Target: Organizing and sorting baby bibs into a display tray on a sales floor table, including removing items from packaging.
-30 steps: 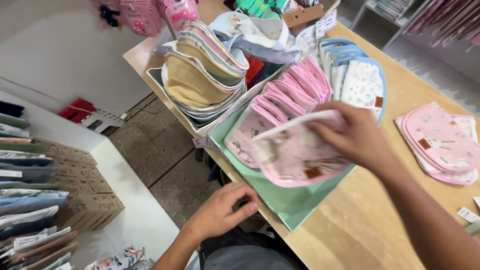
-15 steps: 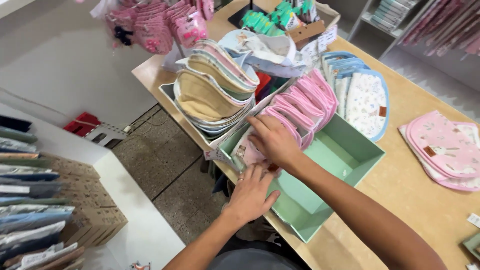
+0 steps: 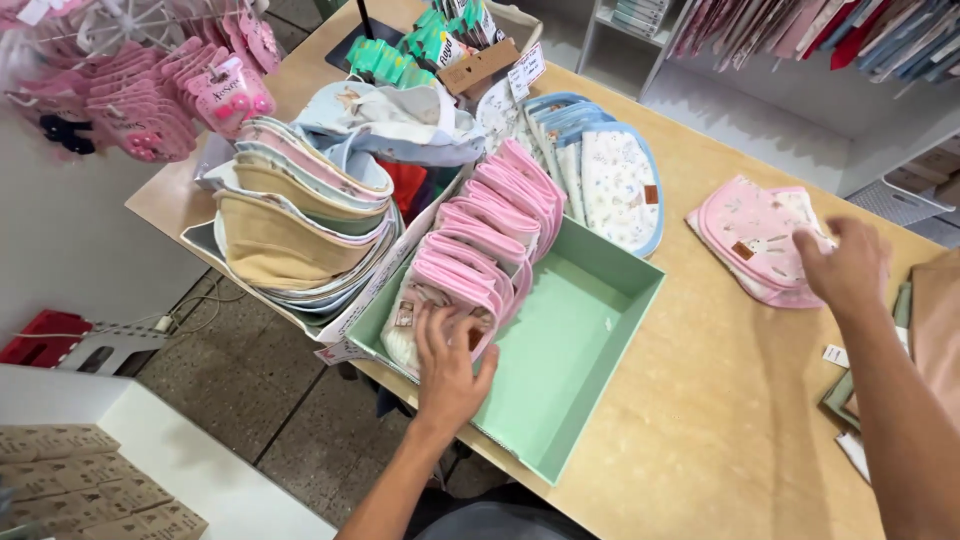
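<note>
A mint green tray (image 3: 590, 340) lies on the wooden table with a row of pink-edged bibs (image 3: 480, 240) standing in its left part. My left hand (image 3: 447, 365) rests flat on the nearest bib of that row, fingers spread. My right hand (image 3: 845, 265) hovers over a small pile of pink bibs (image 3: 750, 235) lying flat on the table to the right; its fingers touch the pile's right edge and hold nothing that I can see.
A white tray of beige and pastel bibs (image 3: 290, 225) sits left of the green tray. Blue-edged bibs (image 3: 610, 180) lie behind it. Pink items hang on a rack (image 3: 150, 90) at top left. Paper tags (image 3: 835, 355) lie by my right arm.
My right hand set a pink bib into the green tray, then left it and moved right to the pink pile. My left hand came up onto the row of bibs.
</note>
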